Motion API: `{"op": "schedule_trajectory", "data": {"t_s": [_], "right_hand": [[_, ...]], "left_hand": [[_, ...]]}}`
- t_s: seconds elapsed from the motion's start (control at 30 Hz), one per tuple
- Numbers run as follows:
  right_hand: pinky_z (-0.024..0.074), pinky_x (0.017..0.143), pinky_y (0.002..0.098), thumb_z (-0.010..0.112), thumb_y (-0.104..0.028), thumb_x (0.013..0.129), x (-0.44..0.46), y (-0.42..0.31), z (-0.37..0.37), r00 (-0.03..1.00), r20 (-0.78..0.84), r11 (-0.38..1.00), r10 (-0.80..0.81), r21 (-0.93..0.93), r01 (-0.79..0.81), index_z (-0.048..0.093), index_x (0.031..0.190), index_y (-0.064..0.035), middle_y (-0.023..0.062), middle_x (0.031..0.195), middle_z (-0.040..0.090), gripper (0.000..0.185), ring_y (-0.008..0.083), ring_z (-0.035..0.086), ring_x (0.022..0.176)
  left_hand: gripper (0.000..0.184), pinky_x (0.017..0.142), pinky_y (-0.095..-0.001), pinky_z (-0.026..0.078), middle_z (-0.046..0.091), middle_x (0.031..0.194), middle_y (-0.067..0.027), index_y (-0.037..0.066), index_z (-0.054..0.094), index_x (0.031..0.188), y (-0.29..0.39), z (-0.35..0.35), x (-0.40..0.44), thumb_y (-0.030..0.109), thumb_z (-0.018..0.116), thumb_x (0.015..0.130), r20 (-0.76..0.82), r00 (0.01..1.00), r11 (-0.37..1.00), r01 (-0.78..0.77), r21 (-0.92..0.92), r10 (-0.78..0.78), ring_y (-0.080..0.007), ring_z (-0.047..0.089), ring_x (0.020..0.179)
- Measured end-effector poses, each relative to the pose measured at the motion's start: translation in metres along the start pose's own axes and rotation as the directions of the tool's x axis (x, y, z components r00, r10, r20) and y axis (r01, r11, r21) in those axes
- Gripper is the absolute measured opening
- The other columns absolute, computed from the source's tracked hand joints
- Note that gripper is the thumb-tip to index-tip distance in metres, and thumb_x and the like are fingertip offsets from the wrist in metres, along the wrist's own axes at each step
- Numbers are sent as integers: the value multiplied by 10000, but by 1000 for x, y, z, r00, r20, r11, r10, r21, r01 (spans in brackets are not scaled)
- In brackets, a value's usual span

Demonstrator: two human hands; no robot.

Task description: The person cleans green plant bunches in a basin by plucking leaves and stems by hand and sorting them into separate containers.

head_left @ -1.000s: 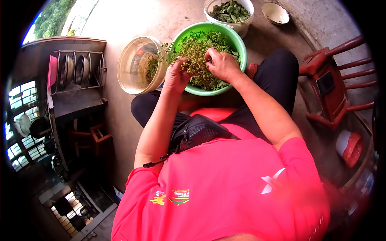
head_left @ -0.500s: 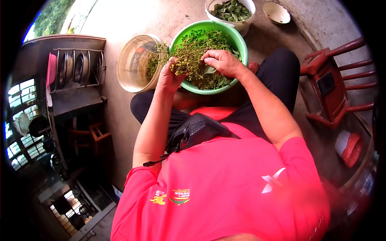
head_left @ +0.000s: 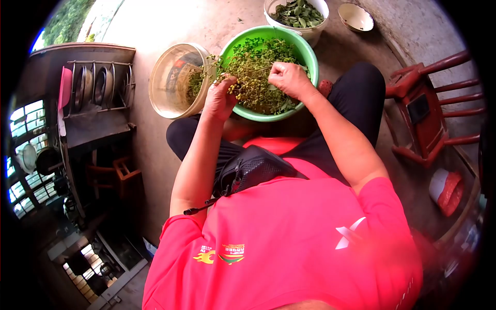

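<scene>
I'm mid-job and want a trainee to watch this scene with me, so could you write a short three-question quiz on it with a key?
1. Which container holds the broad green leaves?
A) the small shallow bowl
B) the white bucket
C) the pink tray on the rack

2. True or false: the red chair is on the person's left.

3. Fill the gap: the left hand grips sprigs by the basin, whose colour is ____.

Key: 1 B; 2 false; 3 green.
</scene>
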State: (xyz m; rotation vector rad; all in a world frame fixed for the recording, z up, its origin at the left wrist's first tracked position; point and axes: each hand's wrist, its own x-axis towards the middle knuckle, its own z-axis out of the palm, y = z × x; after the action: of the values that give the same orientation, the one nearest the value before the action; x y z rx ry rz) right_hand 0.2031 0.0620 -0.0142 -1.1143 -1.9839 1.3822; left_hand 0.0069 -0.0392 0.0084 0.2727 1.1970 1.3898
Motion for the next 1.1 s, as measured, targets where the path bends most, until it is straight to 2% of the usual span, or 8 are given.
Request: {"op": "schedule_trajectory", "data": {"t_s": [0.1,0.23,0.43,0.5,0.7,0.9,1.0,1.1], "right_hand": [[330,404,188,599,-177,853,5,-3,-18,952,258,692,166,657,-299,597,810,-68,-48,647,528,118,39,421,440],[288,350,174,595,-180,868,6,5,-29,962,191,393,196,883,-255,580,871,-64,-44,610,492,117,33,365,386],[305,373,182,603,-174,857,6,12,-28,937,151,345,316,901,-262,573,881,-61,-29,588,436,119,43,368,402],[309,379,185,603,-175,856,7,11,-26,930,166,341,329,897,-281,573,883,-60,-27,588,433,121,47,372,408],[277,366,187,591,-176,863,7,9,-29,924,91,355,371,905,-232,578,907,-54,-34,571,396,130,48,349,395],[299,383,193,596,-177,860,9,11,-26,928,108,369,357,896,-247,579,888,-56,-25,589,422,125,55,364,414],[312,391,196,600,-174,857,8,13,-26,931,116,375,346,893,-251,577,877,-56,-15,603,440,121,59,374,427],[313,395,196,601,-177,857,9,17,-25,928,122,378,351,889,-259,575,880,-58,-15,606,443,124,59,376,431]], "left_hand": [[180,784,-398,501,595,935,-34,109,549,969,12,-8,-5,90,623,806,31,998,986,-40,-161,46,-196,587,885],[234,825,-426,491,612,1006,-57,94,558,1029,32,-38,-5,161,582,806,-18,997,935,-72,-346,70,-233,584,944],[269,776,-395,501,625,1047,-82,85,581,1046,69,-63,-17,215,576,810,-27,987,907,-156,-392,158,-233,584,933],[272,731,-375,501,626,1044,-84,75,590,1031,82,-86,-17,221,586,802,143,949,857,-180,-483,280,-235,592,903],[146,685,-355,496,656,933,-82,61,617,894,133,-121,-17,153,598,782,-15,911,809,-374,-453,412,-209,605,816],[234,791,-447,518,605,946,-145,8,564,983,119,-186,14,178,614,831,-286,894,828,-434,-355,346,-288,589,898],[520,863,-460,511,489,1102,-229,-6,389,1202,101,-145,6,201,672,818,-501,851,971,-226,-75,159,-372,533,1016],[645,775,-419,543,476,1140,-224,-27,289,1298,75,-129,14,163,672,816,-458,819,903,-158,400,346,-328,583,929]]}}
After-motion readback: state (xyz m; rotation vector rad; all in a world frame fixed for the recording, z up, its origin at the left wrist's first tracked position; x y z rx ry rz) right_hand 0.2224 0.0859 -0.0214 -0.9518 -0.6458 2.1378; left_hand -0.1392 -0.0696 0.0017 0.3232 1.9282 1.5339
